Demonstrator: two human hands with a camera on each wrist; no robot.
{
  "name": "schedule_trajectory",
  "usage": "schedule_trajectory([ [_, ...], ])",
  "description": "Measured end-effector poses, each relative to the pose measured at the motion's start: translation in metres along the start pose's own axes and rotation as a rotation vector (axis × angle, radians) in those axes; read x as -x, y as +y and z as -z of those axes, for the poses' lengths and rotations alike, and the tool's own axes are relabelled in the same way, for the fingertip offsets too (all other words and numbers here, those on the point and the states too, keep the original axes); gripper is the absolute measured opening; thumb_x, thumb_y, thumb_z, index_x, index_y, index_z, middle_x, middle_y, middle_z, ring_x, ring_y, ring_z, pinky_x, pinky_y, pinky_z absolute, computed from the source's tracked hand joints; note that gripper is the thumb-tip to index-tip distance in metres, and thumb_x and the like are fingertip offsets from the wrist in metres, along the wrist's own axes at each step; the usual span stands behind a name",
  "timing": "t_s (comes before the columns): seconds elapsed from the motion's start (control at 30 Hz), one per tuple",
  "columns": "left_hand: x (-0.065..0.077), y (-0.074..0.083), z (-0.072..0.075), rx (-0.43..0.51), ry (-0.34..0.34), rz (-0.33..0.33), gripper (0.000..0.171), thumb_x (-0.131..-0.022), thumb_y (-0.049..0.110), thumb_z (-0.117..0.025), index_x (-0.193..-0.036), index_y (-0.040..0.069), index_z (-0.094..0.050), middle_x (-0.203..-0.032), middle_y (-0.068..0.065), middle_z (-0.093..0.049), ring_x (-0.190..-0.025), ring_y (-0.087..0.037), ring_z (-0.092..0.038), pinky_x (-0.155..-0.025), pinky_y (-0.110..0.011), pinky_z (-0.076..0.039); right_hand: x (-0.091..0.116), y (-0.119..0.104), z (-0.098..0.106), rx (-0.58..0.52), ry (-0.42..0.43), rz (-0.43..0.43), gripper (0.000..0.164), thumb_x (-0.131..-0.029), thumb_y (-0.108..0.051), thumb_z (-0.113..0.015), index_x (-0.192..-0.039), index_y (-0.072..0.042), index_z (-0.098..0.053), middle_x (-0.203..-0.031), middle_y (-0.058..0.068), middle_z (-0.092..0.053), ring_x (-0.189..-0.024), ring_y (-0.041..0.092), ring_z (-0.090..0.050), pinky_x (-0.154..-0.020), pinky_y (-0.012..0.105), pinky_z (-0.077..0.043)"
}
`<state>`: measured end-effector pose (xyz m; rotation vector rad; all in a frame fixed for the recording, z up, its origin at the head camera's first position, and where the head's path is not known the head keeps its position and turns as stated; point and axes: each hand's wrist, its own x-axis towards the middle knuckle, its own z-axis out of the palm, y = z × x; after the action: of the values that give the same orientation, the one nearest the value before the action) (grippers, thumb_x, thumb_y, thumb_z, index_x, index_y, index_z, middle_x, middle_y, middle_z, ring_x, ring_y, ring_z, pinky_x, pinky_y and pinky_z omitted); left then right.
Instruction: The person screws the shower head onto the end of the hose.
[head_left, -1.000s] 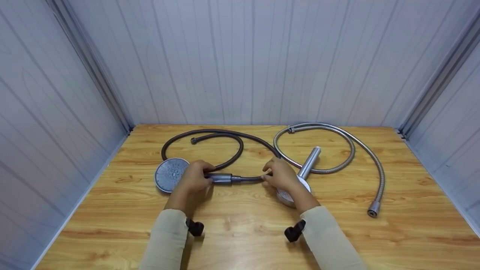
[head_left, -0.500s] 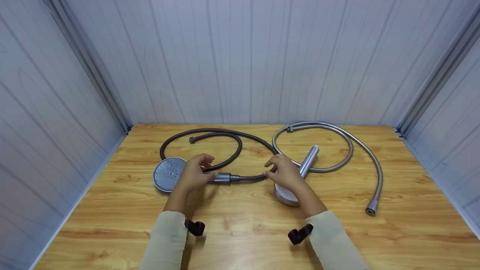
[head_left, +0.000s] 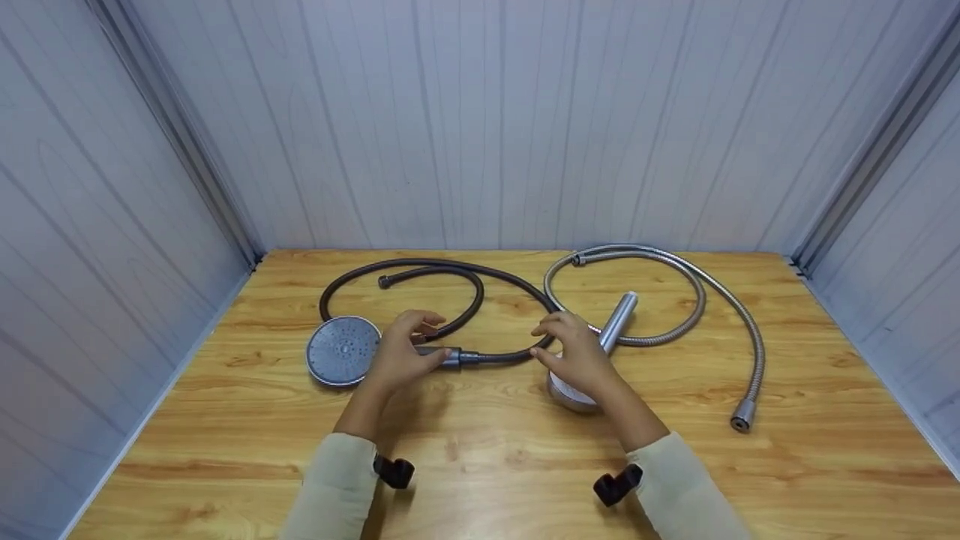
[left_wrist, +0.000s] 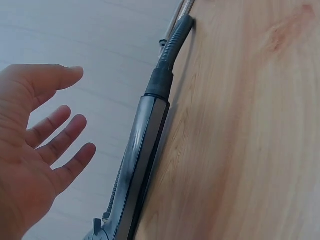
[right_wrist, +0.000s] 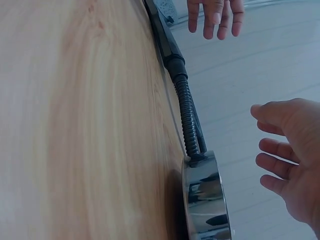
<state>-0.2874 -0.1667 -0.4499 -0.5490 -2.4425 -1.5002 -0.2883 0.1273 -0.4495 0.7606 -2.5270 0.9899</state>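
My left hand [head_left: 401, 354] hovers over the handle of a grey shower head [head_left: 344, 351], fingers relaxed and apart from it. In the left wrist view a gap shows between this hand [left_wrist: 35, 135] and the handle [left_wrist: 142, 145]. A dark shower hose [head_left: 499, 358] is joined to the handle's end and loops back behind it. Above the hose's bend and a chrome shower head [head_left: 574, 394], my right hand [head_left: 581, 360] holds nothing, its thumb and fingers spread. The right wrist view shows the chrome head's shiny side [right_wrist: 206, 197] below that hand [right_wrist: 295, 155].
A silver metal hose [head_left: 754, 330] lies coiled at the back right, its cone-shaped nut [head_left: 742, 415] towards the front. The dark hose's free end [head_left: 385, 281] lies at the back left. Pale panel walls [head_left: 502, 127] close in the wooden table [head_left: 480, 465] at back and sides.
My left hand has let go of the grey shower head's handle and risen. My right hand has released the dark hose, opened and drawn slightly back. The shower heads and hoses lie still.
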Motion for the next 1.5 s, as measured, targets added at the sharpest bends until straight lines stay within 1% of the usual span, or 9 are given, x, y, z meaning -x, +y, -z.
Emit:
schedule_trajectory([
  [0.3,0.005,0.010,-0.007,0.007,-0.038,-0.073,0.038,-0.075,-0.004,-0.079,-0.110,0.001,-0.065,-0.106,-0.018,-0.061,-0.099,-0.035,-0.060,-0.087,-0.053,-0.048,0.013,0.001,0.009,-0.006,0.052,0.035,0.023,-0.080,-0.005,-0.079,-0.101,-0.003,-0.070,-0.110,0.011,-0.063,-0.106,0.033,-0.057,-0.094,0.049,-0.042],
  [0.53,0.010,0.017,-0.008,0.021,-0.080,-0.077,0.038,-0.076,0.002,-0.081,-0.111,0.007,-0.066,-0.101,-0.006,-0.061,-0.098,-0.028,-0.059,-0.087,-0.053,-0.048,0.022,0.002,0.019,-0.041,0.036,0.038,0.022,-0.081,-0.004,-0.078,-0.102,-0.005,-0.070,-0.113,0.013,-0.062,-0.111,0.033,-0.056,-0.096,0.048,-0.043],
  [0.77,0.011,0.021,-0.011,0.027,-0.111,-0.098,0.039,-0.077,0.003,-0.081,-0.113,0.007,-0.064,-0.104,-0.005,-0.060,-0.100,-0.031,-0.059,-0.089,-0.052,-0.048,0.029,0.004,0.028,-0.011,0.049,0.030,0.025,-0.080,-0.004,-0.079,-0.103,-0.004,-0.070,-0.116,0.013,-0.062,-0.115,0.034,-0.054,-0.098,0.048,-0.042],
  [0.87,0.011,0.023,-0.012,0.037,-0.108,-0.118,0.039,-0.077,0.003,-0.081,-0.112,0.009,-0.065,-0.104,-0.005,-0.060,-0.099,-0.030,-0.059,-0.088,-0.052,-0.049,0.032,0.006,0.031,-0.008,0.064,0.048,0.025,-0.079,-0.003,-0.080,-0.102,-0.002,-0.070,-0.113,0.014,-0.063,-0.112,0.034,-0.056,-0.097,0.048,-0.043],
  [1.07,0.012,0.029,-0.017,0.061,-0.098,-0.150,0.037,-0.076,0.003,-0.081,-0.110,0.005,-0.066,-0.102,-0.006,-0.061,-0.097,-0.030,-0.061,-0.086,-0.054,-0.049,0.038,0.011,0.038,0.004,0.089,0.096,0.023,-0.079,-0.004,-0.080,-0.099,-0.001,-0.070,-0.109,0.013,-0.064,-0.106,0.032,-0.058,-0.091,0.048,-0.046],
  [1.13,0.013,0.037,-0.018,0.062,-0.100,-0.151,0.036,-0.075,0.001,-0.081,-0.108,0.003,-0.066,-0.102,-0.009,-0.061,-0.097,-0.033,-0.061,-0.086,-0.055,-0.049,0.041,0.014,0.039,0.005,0.105,0.111,0.022,-0.078,-0.003,-0.080,-0.098,-0.001,-0.070,-0.106,0.011,-0.064,-0.102,0.029,-0.060,-0.085,0.046,-0.049],
  [1.3,0.013,0.043,-0.021,0.051,-0.112,-0.180,0.036,-0.074,-0.003,-0.080,-0.107,0.000,-0.065,-0.101,-0.011,-0.061,-0.096,-0.034,-0.060,-0.084,-0.052,-0.050,0.044,0.017,0.043,-0.006,0.149,0.125,0.022,-0.076,0.002,-0.080,-0.095,0.000,-0.070,-0.103,0.010,-0.066,-0.089,0.024,-0.063,-0.071,0.038,-0.052],
  [1.4,0.013,0.042,-0.027,0.065,-0.110,-0.196,0.037,-0.073,-0.005,-0.080,-0.107,-0.001,-0.065,-0.100,-0.012,-0.061,-0.094,-0.036,-0.060,-0.083,-0.053,-0.050,0.047,0.018,0.047,-0.033,0.156,0.122,0.022,-0.076,0.004,-0.079,-0.096,0.000,-0.070,-0.103,0.011,-0.066,-0.087,0.025,-0.063,-0.069,0.039,-0.052],
  [1.5,0.013,0.042,-0.032,0.078,-0.115,-0.184,0.038,-0.073,-0.006,-0.080,-0.107,0.001,-0.066,-0.101,-0.012,-0.061,-0.095,-0.037,-0.060,-0.084,-0.054,-0.049,0.051,0.021,0.051,-0.055,0.163,0.134,0.023,-0.076,0.004,-0.078,-0.097,0.000,-0.070,-0.103,0.010,-0.066,-0.089,0.024,-0.063,-0.072,0.039,-0.053],
])
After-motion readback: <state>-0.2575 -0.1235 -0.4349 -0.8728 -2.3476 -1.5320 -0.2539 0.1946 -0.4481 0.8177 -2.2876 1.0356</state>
